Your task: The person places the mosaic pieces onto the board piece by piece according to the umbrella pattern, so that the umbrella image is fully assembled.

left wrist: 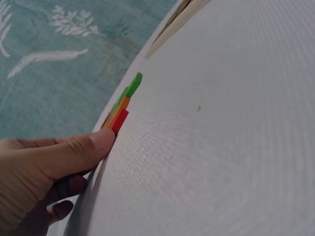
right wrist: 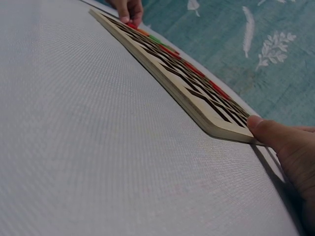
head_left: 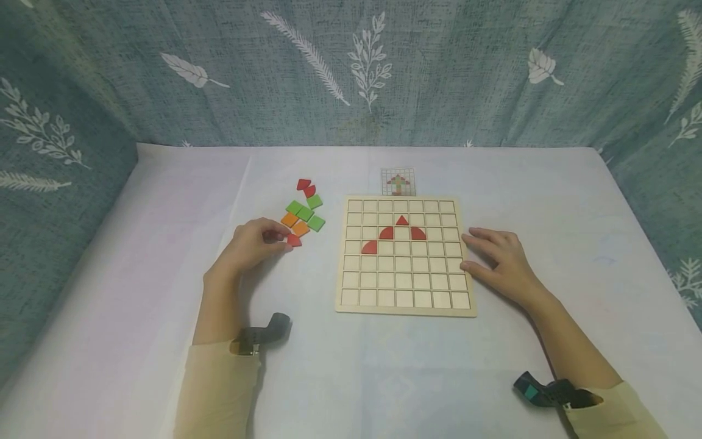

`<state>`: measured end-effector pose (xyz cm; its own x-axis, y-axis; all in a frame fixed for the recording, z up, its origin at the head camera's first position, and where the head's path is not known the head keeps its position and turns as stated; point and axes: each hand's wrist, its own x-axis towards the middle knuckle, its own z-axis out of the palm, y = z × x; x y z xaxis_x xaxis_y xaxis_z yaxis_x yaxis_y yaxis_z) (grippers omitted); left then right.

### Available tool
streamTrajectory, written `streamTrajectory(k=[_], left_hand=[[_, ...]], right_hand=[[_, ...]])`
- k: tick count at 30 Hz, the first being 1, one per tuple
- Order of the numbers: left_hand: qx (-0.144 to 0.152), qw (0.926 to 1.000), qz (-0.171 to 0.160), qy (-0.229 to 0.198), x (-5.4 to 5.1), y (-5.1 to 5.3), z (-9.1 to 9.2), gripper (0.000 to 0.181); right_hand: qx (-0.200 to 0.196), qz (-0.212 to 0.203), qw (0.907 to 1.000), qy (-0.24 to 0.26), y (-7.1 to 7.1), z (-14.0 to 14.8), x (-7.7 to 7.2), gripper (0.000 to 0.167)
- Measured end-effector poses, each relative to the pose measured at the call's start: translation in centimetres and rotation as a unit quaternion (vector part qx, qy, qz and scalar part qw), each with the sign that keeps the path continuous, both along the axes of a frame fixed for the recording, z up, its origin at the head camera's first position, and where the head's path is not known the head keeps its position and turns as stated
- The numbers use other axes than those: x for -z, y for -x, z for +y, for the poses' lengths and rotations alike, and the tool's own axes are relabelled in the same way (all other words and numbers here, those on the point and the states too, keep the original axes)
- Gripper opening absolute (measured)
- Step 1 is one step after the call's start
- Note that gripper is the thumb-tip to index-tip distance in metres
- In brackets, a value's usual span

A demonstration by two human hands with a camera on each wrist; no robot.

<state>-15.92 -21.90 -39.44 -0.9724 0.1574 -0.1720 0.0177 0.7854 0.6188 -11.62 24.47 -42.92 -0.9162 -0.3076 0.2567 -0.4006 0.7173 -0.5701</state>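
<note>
The left hand point(head_left: 253, 245) pinches a red quarter-round piece point(head_left: 294, 241) between thumb and fingers, at the near end of a group of loose pieces. In the left wrist view the thumb of the left hand point(left wrist: 59, 164) is against the red piece point(left wrist: 119, 121), beside orange and green ones. Fingertips of the right hand point(head_left: 506, 263) touch the right edge of a wooden grid board point(head_left: 406, 314). On the board lie a red triangle point(head_left: 402, 221) and three red quarter-round pieces point(head_left: 370, 247). The right wrist view shows the right thumb on the board's corner.
Several green pieces point(head_left: 305, 213), two orange pieces point(head_left: 300, 228) and two more red ones point(head_left: 304, 184) lie left of the board. A small pattern card point(head_left: 398, 182) lies behind the board's far edge. A patterned blue-green cloth point(head_left: 307, 97) hangs behind the white table surface point(head_left: 329, 378).
</note>
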Motion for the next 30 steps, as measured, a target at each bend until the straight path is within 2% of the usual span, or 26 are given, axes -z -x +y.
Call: streamTrajectory(k=[6, 13, 25, 30], left_hand=[[0.023, 0.9994, 0.014, -0.02, 0.6, -0.1, -0.2, 0.026], [0.031, 0.9989, 0.027, -0.023, 0.5, -0.1, 0.2, 0.028], [0.031, 0.9975, -0.008, -0.063, -0.1, 0.3, 1.7, 0.029], [0.046, 0.9957, -0.011, -0.079, -0.5, 0.9, 3.2, 0.029]], right_hand=[[0.0, -0.002, 1.0, -0.004, -0.1, 0.1, 0.1, 0.051], [-0.003, -0.005, 1.0, -0.001, -0.1, 0.1, 0.1, 0.051], [-0.005, 0.0, 1.0, 0.002, 0.1, 0.3, 0.2, 0.052], [-0.004, 0.001, 1.0, -0.001, 0.2, 0.2, 0.4, 0.052]])
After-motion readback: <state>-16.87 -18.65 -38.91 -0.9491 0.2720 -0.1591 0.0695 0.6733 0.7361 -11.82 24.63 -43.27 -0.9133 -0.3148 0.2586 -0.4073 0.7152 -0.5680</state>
